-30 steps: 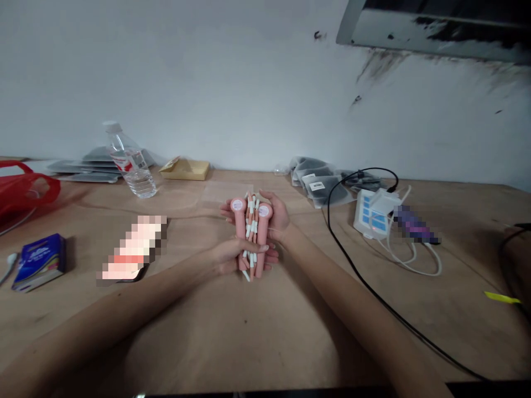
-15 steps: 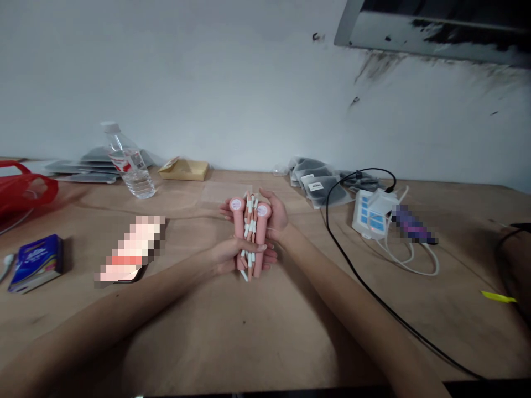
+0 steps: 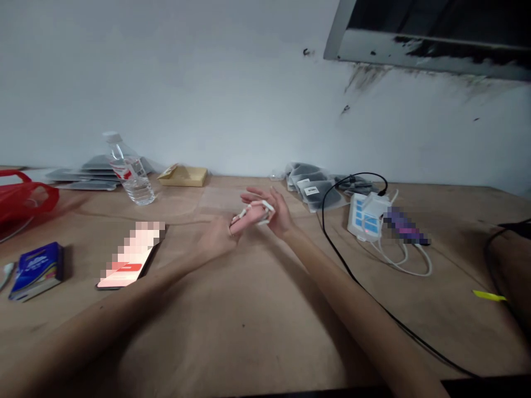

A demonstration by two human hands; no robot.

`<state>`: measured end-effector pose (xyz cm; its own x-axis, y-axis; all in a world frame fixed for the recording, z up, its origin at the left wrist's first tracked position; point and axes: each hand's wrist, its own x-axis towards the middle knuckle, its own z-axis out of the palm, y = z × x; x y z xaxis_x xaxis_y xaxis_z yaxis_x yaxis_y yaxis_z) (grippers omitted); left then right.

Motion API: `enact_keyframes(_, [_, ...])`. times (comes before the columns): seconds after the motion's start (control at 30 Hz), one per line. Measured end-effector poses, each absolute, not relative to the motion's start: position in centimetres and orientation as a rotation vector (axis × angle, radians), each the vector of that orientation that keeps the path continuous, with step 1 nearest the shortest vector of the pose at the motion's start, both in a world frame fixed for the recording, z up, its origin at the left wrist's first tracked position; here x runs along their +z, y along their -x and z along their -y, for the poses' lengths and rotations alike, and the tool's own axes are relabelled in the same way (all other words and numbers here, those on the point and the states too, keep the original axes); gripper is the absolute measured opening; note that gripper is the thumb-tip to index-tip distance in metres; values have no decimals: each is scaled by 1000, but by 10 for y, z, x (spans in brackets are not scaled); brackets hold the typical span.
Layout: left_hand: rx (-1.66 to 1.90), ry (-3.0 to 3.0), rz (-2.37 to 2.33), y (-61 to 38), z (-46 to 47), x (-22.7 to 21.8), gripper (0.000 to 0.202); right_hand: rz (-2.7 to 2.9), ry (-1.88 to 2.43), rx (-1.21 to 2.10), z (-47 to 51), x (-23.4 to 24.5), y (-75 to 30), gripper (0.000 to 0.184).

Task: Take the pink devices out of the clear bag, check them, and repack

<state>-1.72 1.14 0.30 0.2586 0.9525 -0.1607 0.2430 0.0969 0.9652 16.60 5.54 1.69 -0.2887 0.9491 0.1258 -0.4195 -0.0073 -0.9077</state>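
A bundled skipping rope (image 3: 253,214), with pink handles and pink and white beads, is held above the middle of the table. Its near end is in my left hand (image 3: 219,236), which is smeared by motion but closed around it. My right hand (image 3: 281,213) is at the far end of the bundle with its fingers stretched out and apart. Whether its palm touches the beads I cannot tell. Behind the hands, a flat clear plastic bag (image 3: 213,200) lies on the wooden table (image 3: 244,354).
At left are a phone (image 3: 135,254), a blue tissue pack (image 3: 37,271), a red bag (image 3: 37,196), and a water bottle (image 3: 135,179). A cardboard tray (image 3: 185,177) sits by the wall. Grey packets (image 3: 317,193), a power strip (image 3: 365,215) and a black cable (image 3: 352,276) lie at right.
The skipping rope has swung from lying lengthwise across both hands to a slant, its far end toward the right hand. My right hand's fingers have come off it; the left still grips.
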Motion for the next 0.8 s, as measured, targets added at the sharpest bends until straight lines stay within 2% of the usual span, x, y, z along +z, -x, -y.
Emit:
enact_keyframes(0.07, [747, -1699, -1394, 23, -15, 5, 21, 1222, 767, 1354, -50, 2, -181, 46])
enact_keyframes(0.17, [538, -2133, -1615, 23, -15, 0, 23, 1437, 851, 1168, -30, -25, -203, 50])
enact_keyframes(0.3, [482, -2305, -1575, 18, -11, -15, 37, 1691, 951, 1009, -7, -47, -216, 55])
enact_keyframes(0.5, [569, -2529, -1388, 17, -7, -29, 58, 2080, 956, 760, -6, -46, -219, 49])
enact_keyframes(0.63, [467, -2657, -1358, 18, -3, -28, 72, 2268, 934, 585, -9, -45, -225, 58])
enact_keyframes(0.8, [292, -2663, -1574, 20, 4, -23, 65, 2346, 984, 428, -11, -45, -228, 62])
